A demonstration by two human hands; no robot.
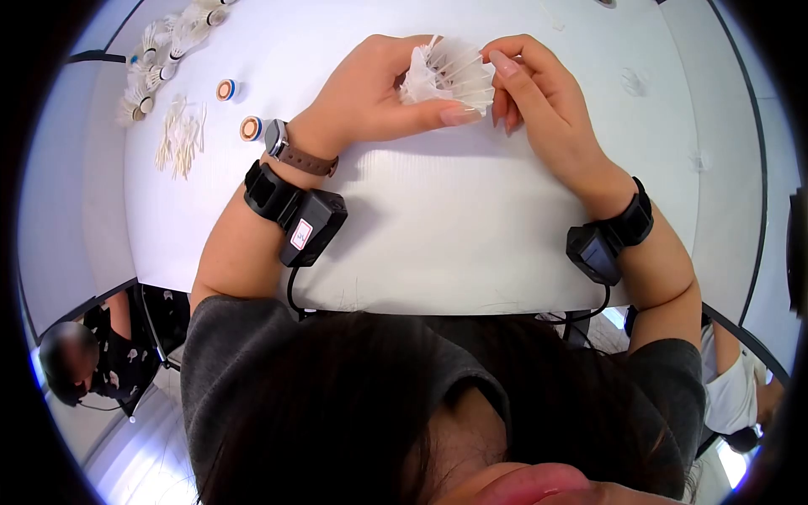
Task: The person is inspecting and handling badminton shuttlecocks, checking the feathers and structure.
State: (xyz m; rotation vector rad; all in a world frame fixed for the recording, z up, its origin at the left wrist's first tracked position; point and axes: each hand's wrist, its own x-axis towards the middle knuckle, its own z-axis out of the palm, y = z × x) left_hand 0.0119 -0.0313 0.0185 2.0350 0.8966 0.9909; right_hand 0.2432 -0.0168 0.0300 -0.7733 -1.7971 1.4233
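Note:
My left hand [370, 88], raised over the table, is closed around a white feathered shuttlecock [450, 80]. Its feather skirt fans out toward the right, and my left thumb lies along the near side. The shuttlecock's base is hidden in my grip. My right hand [543, 105] is at the right edge of the skirt, its thumb and index finger drawn together and the other fingers curled. Whatever sits between those fingertips is too small to make out.
Several shuttlecocks [158, 76] lie at the table's far left. Loose white feather-like pieces [178, 143] lie nearer, beside two small round pieces with tan centres and blue rims [225, 90]. A faint whitish clump [635, 82] rests at the right. People sit beyond both side partitions.

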